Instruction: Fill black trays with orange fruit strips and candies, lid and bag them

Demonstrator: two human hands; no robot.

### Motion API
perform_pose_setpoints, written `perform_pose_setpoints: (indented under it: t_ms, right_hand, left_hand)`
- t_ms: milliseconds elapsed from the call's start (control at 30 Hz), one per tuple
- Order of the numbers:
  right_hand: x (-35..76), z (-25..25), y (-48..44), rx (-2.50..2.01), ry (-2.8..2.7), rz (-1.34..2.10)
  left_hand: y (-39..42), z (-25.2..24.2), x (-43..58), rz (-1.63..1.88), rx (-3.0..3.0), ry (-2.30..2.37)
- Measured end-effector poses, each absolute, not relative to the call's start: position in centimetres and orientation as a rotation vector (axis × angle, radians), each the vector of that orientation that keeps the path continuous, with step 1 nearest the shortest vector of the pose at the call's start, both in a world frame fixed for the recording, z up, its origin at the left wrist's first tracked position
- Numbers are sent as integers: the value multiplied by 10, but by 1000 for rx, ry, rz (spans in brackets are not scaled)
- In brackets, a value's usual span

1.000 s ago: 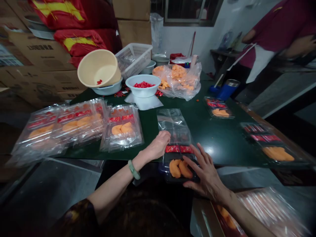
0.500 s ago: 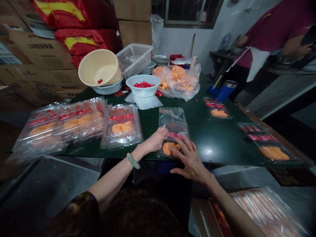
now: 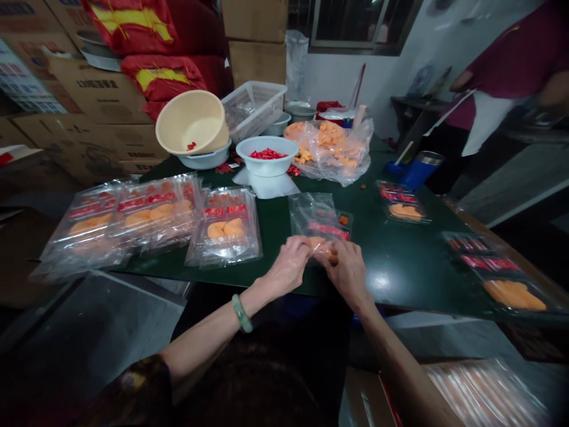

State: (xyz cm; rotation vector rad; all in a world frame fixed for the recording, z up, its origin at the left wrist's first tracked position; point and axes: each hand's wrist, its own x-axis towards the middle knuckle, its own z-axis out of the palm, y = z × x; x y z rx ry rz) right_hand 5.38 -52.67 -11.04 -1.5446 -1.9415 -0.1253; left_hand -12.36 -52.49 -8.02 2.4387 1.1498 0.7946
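Left hand (image 3: 288, 265), jade bangle (image 3: 240, 312) at the wrist, and right hand (image 3: 347, 273) both pinched closed on a clear plastic bag (image 3: 311, 213), partly over a dark tray (image 3: 344, 220) of orange pieces (image 3: 322, 249) and red sachets (image 3: 328, 231), on a dark green table (image 3: 391, 279). Just left, bagged trays (image 3: 224, 228); beyond, a white bowl (image 3: 267, 163).

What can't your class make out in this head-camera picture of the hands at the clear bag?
Head view:
- Orange pieces in the clear bag: partly hidden by the left hand and right hand.
- Red labels: wording blurred behind plastic.
- Co-worker: head cut off by the top edge.
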Motion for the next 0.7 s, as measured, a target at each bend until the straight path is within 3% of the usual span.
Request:
perform_pose_setpoints:
  t_ms: [100,233,500,700]
  right_hand:
    - [50,-106,-527,-1600,-1961,-242]
    - [54,-102,-536,-1502,-2097,-149]
    - [60,-107,-537,-1383,-1996,-93]
    - [69,-97,-520,-1343,-1855,-73]
  left_hand:
    - [-523,-89,-124,839,2370,1520]
    - [-516,-91,-124,674,2390,1667]
    - [-510,-96,-120,1105,1973,1385]
    - [-503,-88,-116,1078,1966,1124]
